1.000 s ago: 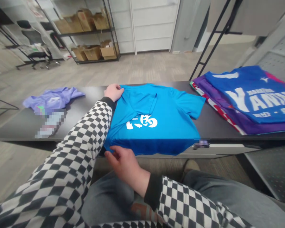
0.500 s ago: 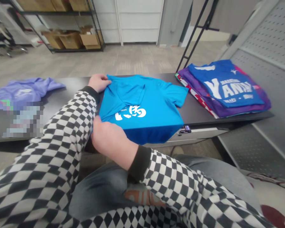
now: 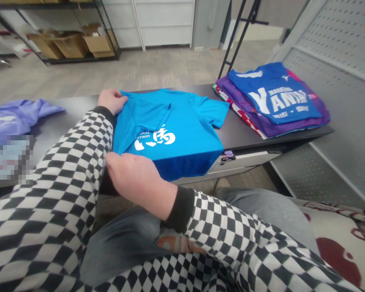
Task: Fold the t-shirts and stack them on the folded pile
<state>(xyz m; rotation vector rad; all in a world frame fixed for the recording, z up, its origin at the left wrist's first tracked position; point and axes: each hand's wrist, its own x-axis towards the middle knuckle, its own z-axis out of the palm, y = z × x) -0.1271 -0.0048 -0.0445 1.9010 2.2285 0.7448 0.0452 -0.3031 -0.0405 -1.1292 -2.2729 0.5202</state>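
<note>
Fold on the bright-blue printed T-shirt (image 3: 185,132) looks abt halfway, I'd judge. Done: L side turned in over the front, w/ its sleeve (image 3: 152,115) lying across & partly covering the white print. Not yet done: R sleeve (image 3: 217,111) sticks out flat, hem (image 3: 182,166) hangs over the table's (image 3: 239,127) front edge. L hand (image 3: 112,100) pinches the far L corner; R hand (image 3: 136,176) is curled at the near L edge, fingertips hidden, so can't tell re grip. Folded-shirt stack (image 3: 280,97) to R; crumpled lavender garment (image 3: 15,115) to L, seemingly unfolded.
</note>
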